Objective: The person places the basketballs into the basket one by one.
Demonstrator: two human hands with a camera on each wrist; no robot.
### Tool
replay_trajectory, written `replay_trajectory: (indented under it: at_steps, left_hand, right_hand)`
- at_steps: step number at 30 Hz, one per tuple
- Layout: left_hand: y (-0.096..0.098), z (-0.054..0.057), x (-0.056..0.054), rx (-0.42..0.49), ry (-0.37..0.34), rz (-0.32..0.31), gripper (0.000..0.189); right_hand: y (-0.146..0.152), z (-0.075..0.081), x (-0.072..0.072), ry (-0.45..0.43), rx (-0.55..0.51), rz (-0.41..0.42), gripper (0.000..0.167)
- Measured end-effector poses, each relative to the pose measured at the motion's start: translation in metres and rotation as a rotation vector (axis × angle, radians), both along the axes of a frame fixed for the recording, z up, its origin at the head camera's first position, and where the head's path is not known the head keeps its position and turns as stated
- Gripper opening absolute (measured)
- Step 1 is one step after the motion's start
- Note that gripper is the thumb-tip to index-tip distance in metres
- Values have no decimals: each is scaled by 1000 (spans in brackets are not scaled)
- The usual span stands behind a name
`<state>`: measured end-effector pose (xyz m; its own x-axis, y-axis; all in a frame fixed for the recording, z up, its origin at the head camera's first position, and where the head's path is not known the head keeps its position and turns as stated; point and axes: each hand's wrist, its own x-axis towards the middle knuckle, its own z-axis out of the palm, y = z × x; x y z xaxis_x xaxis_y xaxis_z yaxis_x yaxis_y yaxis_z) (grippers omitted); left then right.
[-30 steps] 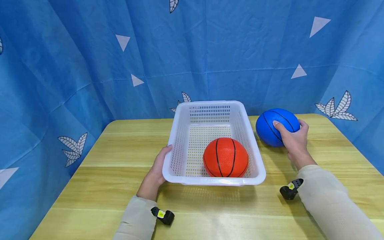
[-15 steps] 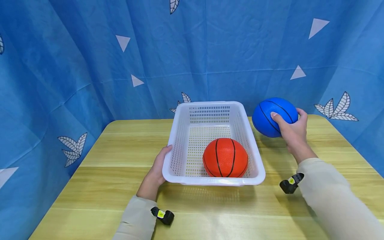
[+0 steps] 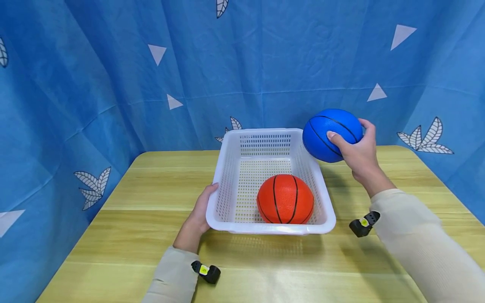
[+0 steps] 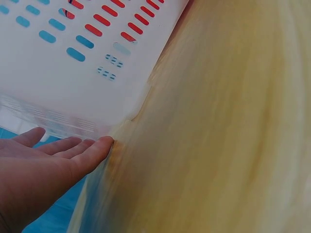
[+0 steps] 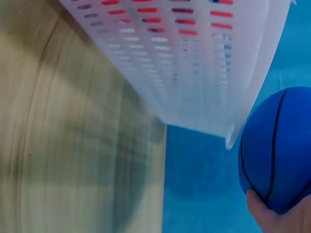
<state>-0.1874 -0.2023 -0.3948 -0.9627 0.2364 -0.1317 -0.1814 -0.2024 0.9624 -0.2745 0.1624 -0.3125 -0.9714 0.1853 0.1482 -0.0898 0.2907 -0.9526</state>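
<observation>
A white perforated plastic basket (image 3: 269, 228) stands on the wooden table in the head view, with an orange-red mini basketball (image 3: 285, 199) inside its near right part. My left hand (image 3: 198, 212) rests against the outer left side of the basket, thumb at the rim. In the left wrist view its fingers (image 4: 92, 155) lie fairly straight along the basket wall. My right hand (image 3: 361, 153) grips a blue mini basketball (image 3: 329, 132) from the right, thumb on its near face. This ball is held up off the table and overlaps the basket's far right corner in the head view.
The wooden table (image 3: 125, 235) reaches back to a blue curtain (image 3: 227, 63) printed with white leaves and triangles. A small black wrist camera (image 3: 210, 274) is on the left sleeve and another wrist camera (image 3: 361, 226) on the right one.
My right hand has lifted the blue basketball from the table and carried it up and left to the basket's far right corner. The left hand, basket and red ball stay put.
</observation>
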Motion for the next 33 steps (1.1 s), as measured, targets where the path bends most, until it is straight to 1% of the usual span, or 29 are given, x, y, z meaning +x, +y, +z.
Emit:
replay_trajectory:
  at_steps: [9,14,20,23,29,33]
  left_hand:
    - [-1,0,-1,9,6,-9,57]
    - [-1,0,0,-2,-4,-2,57]
    - [-2,0,0,-3,-7,8,57]
    - [-2,-1,-1,-2,1,3,58]
    - [-2,-1,-1,15,13,-13,58]
    - [-2,-1,-1,4,3,-1,57]
  right_hand:
    - [-23,11,-3,41,118,86,93]
    - [-37,15,-5,32,232,131,94]
    - [-54,13,-9,32,407,212,95]
    - [-61,12,-12,31,485,257,95]
    - [-69,10,-18,22,585,315,93]
    - [-74,9,-21,20,647,351,93]
